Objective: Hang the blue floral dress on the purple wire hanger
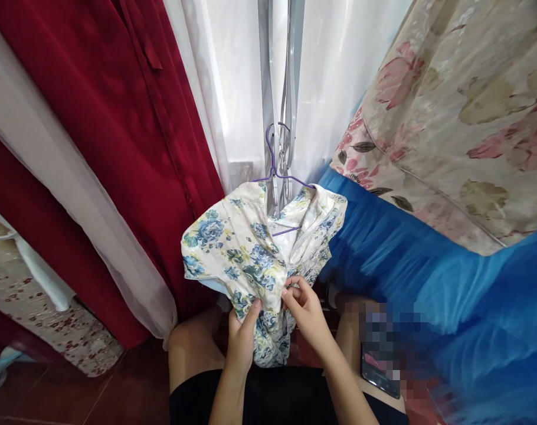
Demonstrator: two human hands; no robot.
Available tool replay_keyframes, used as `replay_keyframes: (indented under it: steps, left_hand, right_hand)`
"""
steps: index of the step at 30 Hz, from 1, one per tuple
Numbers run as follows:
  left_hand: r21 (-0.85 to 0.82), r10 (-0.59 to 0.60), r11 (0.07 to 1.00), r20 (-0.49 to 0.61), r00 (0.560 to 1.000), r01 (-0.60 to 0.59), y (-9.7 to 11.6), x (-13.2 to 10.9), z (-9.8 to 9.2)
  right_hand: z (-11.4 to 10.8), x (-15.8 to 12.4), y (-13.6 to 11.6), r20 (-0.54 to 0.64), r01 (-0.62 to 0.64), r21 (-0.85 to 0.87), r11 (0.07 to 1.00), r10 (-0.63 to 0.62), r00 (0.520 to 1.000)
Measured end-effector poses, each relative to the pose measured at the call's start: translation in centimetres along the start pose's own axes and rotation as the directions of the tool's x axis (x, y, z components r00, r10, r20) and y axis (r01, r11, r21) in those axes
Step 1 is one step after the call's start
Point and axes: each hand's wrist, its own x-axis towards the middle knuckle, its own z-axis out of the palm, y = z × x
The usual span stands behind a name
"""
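Blue-and-white floral garment [255, 254] on a purple hanger [272, 156], fingers at its front.
It hangs between red cloth [180, 141] at left and blue fabric [383, 254] at right; the left hand [242, 332] grips its near part, thumb on top, and the right hand [307, 310] pinches the front edge. Probably light, limp and easily creased, it should handle best by that edge.

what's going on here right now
A person with bare knees apart is handling a floral garment on a purple hanger. The left hand grips its front, and the right hand pinches it just below the open neckline. Red fabric hangs to the left, blue fabric to the right.
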Motion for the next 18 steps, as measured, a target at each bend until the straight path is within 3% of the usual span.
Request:
replay_keyframes:
  steps: [4,7,9,12,13,15,16,18]
  left_hand:
    - [-0.031,-0.024,0.999,-0.039,0.999,0.023,0.3,-0.5,1.1]
    - [-0.029,0.076,0.996,-0.193,0.978,-0.083,0.7,-0.1,1.2]
    - [0.011,0.258,0.963,-0.317,0.913,-0.268,0.9,0.3,0.8]
    - [0.212,0.58,0.813,-0.383,0.719,-0.543,0.8,0.5,0.2]
    - [0.289,0.671,0.742,-0.339,0.66,-0.605,0.6,0.3,0.2]
    - [0.426,0.784,0.603,-0.163,0.599,-0.674,0.1,-0.6,0.5]
    - [0.482,0.803,0.542,-0.054,0.594,-0.688,-0.3,-1.3,0.9]
    - [0.566,0.756,0.465,0.147,0.638,-0.681,-1.1,-2.7,2.0]
  right_hand:
    - [-0.1,-0.2,-0.4,0.035,0.005,-0.011,1.0,-0.005,0.999]
    - [-0.8,-1.2,-0.6,0.011,-0.009,-0.027,1.0,0.01,1.0]
    - [-1.3,-2.1,-0.6,-0.009,-0.009,-0.032,0.999,0.009,1.0]
    - [-1.7,-3.5,-0.5,-0.039,-0.013,-0.039,0.999,0.012,0.999]
    - [-1.7,-3.8,-0.5,-0.051,-0.015,-0.048,0.999,0.012,0.999]
    - [-1.7,-4.2,-0.7,-0.061,-0.003,-0.106,0.994,-0.004,0.998]
    - [-1.7,-4.3,-0.9,-0.058,0.016,-0.16,0.987,-0.025,0.998]
    - [-1.6,-4.3,-1.9,-0.01,0.062,-0.302,0.951,-0.068,0.998]
